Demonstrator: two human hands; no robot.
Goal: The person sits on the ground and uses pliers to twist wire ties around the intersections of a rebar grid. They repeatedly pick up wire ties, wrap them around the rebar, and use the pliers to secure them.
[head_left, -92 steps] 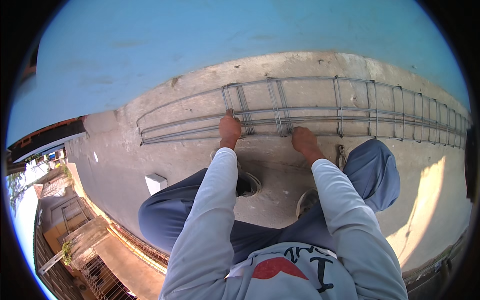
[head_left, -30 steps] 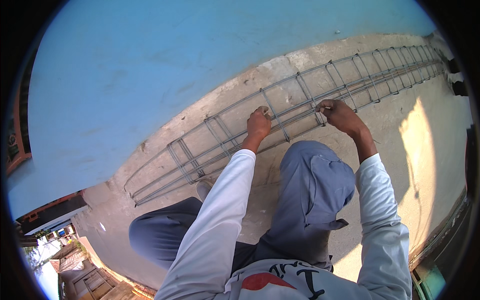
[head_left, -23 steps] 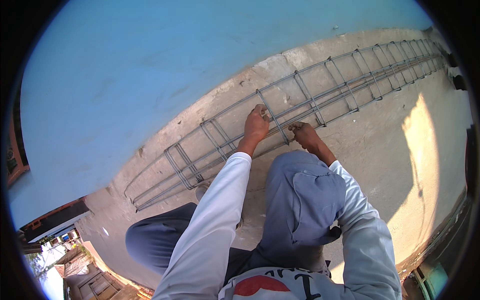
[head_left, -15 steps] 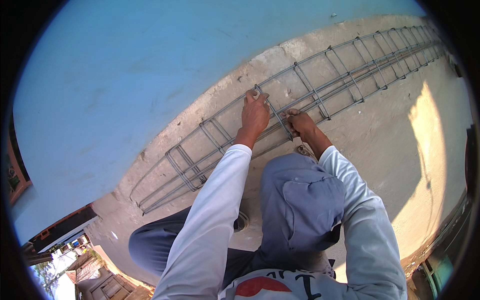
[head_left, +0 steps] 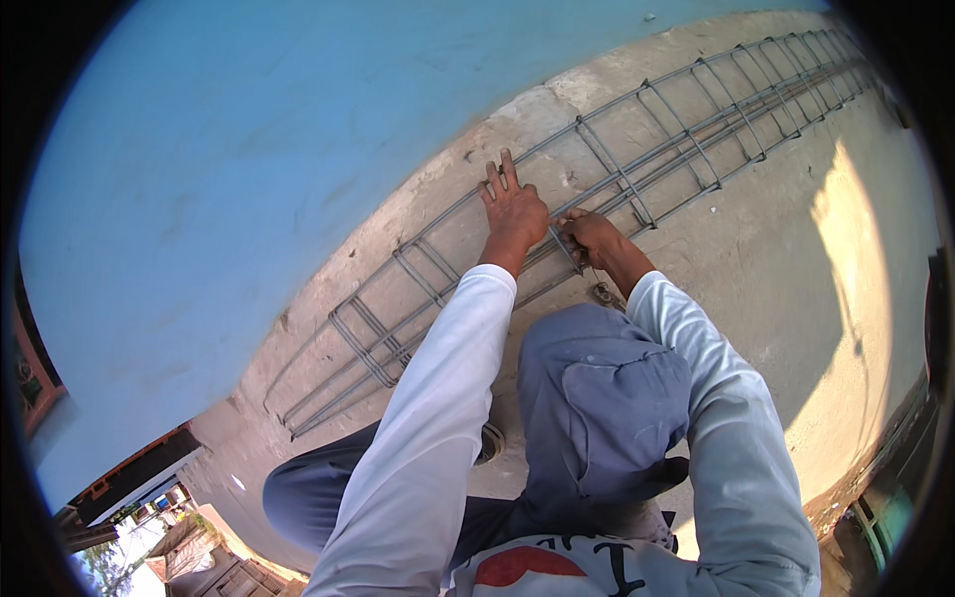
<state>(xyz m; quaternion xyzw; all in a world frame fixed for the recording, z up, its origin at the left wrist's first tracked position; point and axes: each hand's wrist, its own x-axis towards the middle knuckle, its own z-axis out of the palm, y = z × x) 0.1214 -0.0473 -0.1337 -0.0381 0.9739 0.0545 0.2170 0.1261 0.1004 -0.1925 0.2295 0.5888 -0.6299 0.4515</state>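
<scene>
A long rebar cage (head_left: 686, 139) of grey steel bars and rectangular stirrups lies on the concrete floor, running from lower left to upper right. My left hand (head_left: 515, 211) rests over one stirrup near the cage's far bar, its fingers stretched out and apart. Just right of it, my right hand (head_left: 595, 241) is closed, with fingertips curled at the near side of the same stirrup (head_left: 567, 251). Whatever those fingertips pinch is too small to make out. Several stirrups (head_left: 360, 343) sit bunched close together toward the cage's left end.
A blue wall (head_left: 249, 179) rises along the far side of the cage. My bent knee (head_left: 602, 398) is close below my right hand. Sunlight falls on the concrete floor (head_left: 860, 289) at the right. Buildings (head_left: 214, 562) show at the lower left.
My left hand has shifted slightly right and its fingers have straightened from their curl at the far bar. My right hand stays at the stirrup. The whole view has tilted a little.
</scene>
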